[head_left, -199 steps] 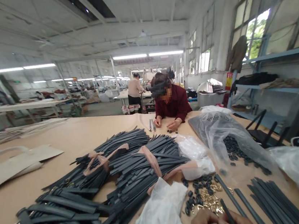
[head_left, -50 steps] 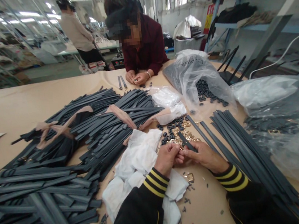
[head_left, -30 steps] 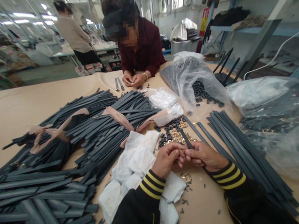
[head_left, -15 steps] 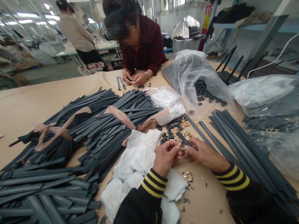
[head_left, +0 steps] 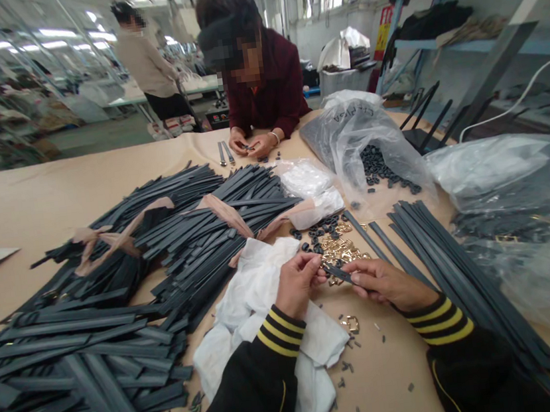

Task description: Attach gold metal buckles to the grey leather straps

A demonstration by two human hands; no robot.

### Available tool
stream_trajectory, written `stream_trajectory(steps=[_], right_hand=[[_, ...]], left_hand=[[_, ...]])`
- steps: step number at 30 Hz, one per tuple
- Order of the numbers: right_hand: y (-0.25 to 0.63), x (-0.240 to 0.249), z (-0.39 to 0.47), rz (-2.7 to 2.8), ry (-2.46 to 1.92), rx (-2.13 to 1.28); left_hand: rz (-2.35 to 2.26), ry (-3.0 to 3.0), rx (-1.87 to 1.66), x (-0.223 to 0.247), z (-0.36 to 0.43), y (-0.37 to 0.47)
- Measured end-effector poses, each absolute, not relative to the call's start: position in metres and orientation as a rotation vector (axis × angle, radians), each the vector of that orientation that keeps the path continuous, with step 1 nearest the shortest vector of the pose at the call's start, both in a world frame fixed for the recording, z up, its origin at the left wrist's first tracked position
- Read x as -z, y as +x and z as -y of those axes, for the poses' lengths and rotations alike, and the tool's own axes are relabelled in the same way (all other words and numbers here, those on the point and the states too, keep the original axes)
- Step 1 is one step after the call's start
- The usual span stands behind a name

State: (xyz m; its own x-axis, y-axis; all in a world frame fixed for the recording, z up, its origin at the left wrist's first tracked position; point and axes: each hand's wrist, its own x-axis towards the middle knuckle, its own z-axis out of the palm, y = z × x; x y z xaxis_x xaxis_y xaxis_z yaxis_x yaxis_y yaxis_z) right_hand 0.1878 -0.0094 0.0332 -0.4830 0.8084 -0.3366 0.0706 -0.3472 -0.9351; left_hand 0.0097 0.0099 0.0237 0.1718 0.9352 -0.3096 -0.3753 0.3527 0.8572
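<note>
A short dark grey strap (head_left: 338,274) spans the gap between my two hands over the table. My left hand (head_left: 296,287) pinches its left end between thumb and fingers; whether a small part is also in that pinch is hidden. The other end is gripped by my right hand (head_left: 389,280), thumb on top and fingers curled beneath. Just beyond my fingers lies a heap of gold buckles (head_left: 345,245), with small black loops (head_left: 325,228) behind it. One loose gold buckle (head_left: 352,324) rests below my hands among tiny dark scraps. Under my left forearm is a crumpled white cloth (head_left: 257,282).
Bundles of dark straps (head_left: 217,223) tied with cloth and a loose strap pile (head_left: 91,389) cover the left. Long straps (head_left: 465,283) lie at right, beside clear plastic bags (head_left: 511,170). Across the table (head_left: 163,154), a co-worker (head_left: 266,93) leans over small parts.
The strap has tipped from steeply raised to flatter, and its far end now sits at my left fingers. My right hand has shifted slightly right. The whole view has moved a little.
</note>
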Motion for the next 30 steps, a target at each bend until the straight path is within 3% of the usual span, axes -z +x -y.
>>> stream_trajectory(steps=[10, 21, 30], right_hand=[[0.19, -0.033, 0.011, 1.504, -1.058, -1.858], [0.172, -0.035, 0.015, 1.542, -1.107, -1.587], [0.176, -0.041, 0.018, 1.559, -0.963, -1.738]], left_hand=[[-0.51, 0.429, -0.755, -0.022, -0.006, 0.006], [-0.571, 0.487, -0.787, -0.02, 0.003, 0.021], [-0.509, 0.528, -0.745, -0.021, 0.002, 0.018]])
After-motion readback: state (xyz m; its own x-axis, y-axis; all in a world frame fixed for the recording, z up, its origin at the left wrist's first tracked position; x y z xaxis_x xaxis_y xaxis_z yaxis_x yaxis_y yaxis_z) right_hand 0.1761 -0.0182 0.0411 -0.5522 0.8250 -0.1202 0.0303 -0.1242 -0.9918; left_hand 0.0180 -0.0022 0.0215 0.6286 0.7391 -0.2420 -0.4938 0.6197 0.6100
